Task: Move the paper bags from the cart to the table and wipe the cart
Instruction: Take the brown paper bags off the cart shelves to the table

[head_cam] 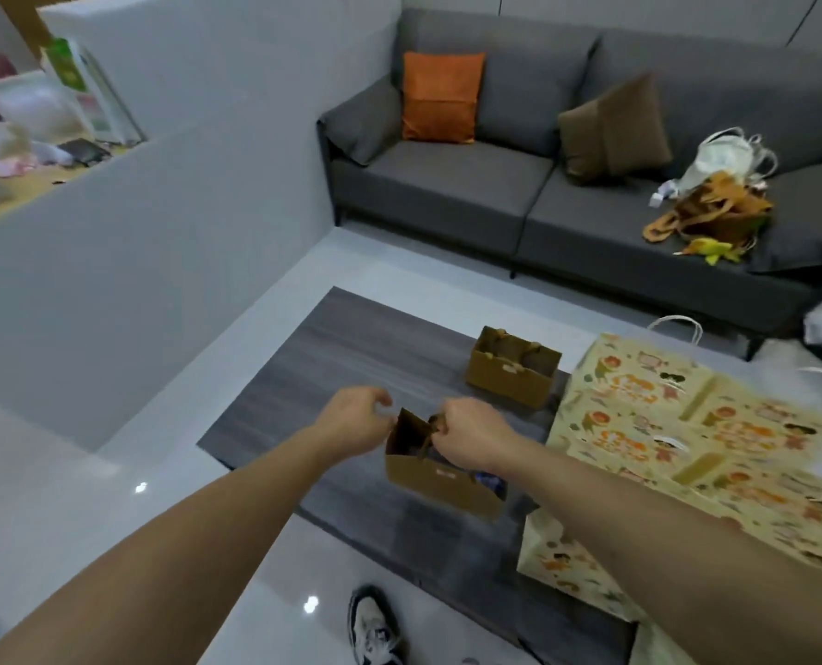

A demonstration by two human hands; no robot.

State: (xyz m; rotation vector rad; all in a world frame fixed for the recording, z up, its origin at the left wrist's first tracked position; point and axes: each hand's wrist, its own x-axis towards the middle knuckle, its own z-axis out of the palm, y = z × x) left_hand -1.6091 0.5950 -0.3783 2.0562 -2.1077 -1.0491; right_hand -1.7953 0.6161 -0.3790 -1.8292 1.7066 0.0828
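My right hand (466,431) pinches the handle of the small brown bag (440,472), fingers curled round it; my left hand (353,419) curls at the bag's left rim, though I cannot tell whether it truly grips. I judge both hands steady the bag so it lands upright on the table (332,357). It hangs low over the near part, possibly touching. A second brown bag (512,369) stands farther off, a big printed bag (687,424) on the right. The cart is out of view.
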